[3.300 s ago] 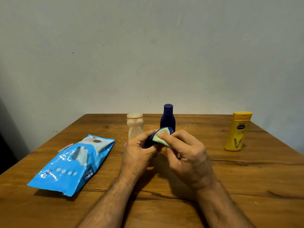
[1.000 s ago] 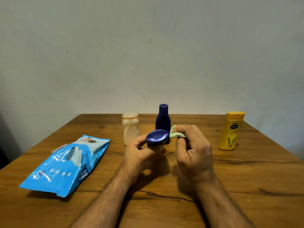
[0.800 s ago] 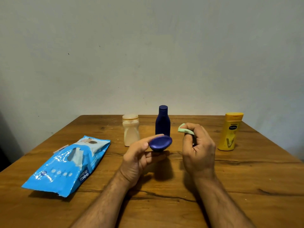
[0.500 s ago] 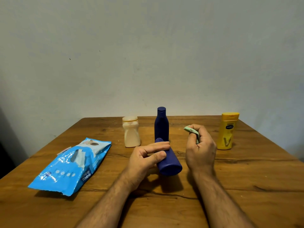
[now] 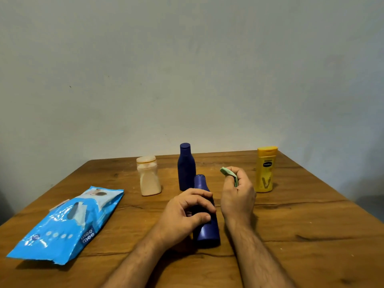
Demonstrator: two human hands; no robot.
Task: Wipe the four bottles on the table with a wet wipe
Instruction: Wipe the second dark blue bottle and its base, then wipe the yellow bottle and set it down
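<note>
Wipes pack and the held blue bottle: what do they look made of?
Wipes pack: thin glossy plastic film, judging by its creases and bright glare. Blue bottle gripped by the left hand: likely matte opaque plastic, showing even colour and only soft sheen.

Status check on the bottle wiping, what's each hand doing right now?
Left hand grips the near blue bottle, base towards the camera. Right hand pinches the folded green wipe, off the bottle. Nothing between them.
</note>
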